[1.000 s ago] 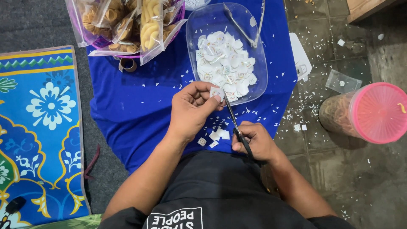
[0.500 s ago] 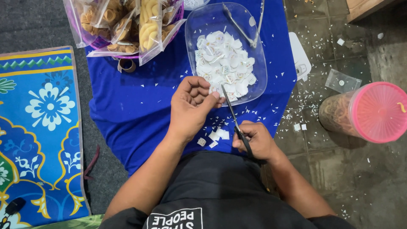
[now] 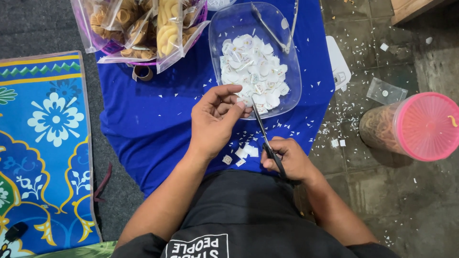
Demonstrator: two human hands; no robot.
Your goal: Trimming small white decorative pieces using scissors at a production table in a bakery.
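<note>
My right hand (image 3: 286, 159) grips black-handled scissors (image 3: 264, 134) whose blades point up toward my left hand. My left hand (image 3: 213, 119) pinches a small white paper piece (image 3: 240, 103) at its fingertips, just at the near rim of a clear plastic container (image 3: 291, 55). That container holds several round white paper cut-outs (image 3: 252, 71) and metal tongs (image 3: 277, 28). A few cut white pieces (image 3: 245, 153) lie on the blue cloth (image 3: 143, 119) between my hands.
Clear bags of snacks (image 3: 143, 24) sit at the cloth's far left, with a tape roll (image 3: 142, 72) beside them. A pink-lidded jar (image 3: 411, 126) lies on the tiled floor at right among paper scraps. A patterned blue mat (image 3: 43, 143) lies left.
My left hand has opened its fingers somewhat and shifted slightly toward the container's rim. The scissors and my right hand stay in nearly the same place.
</note>
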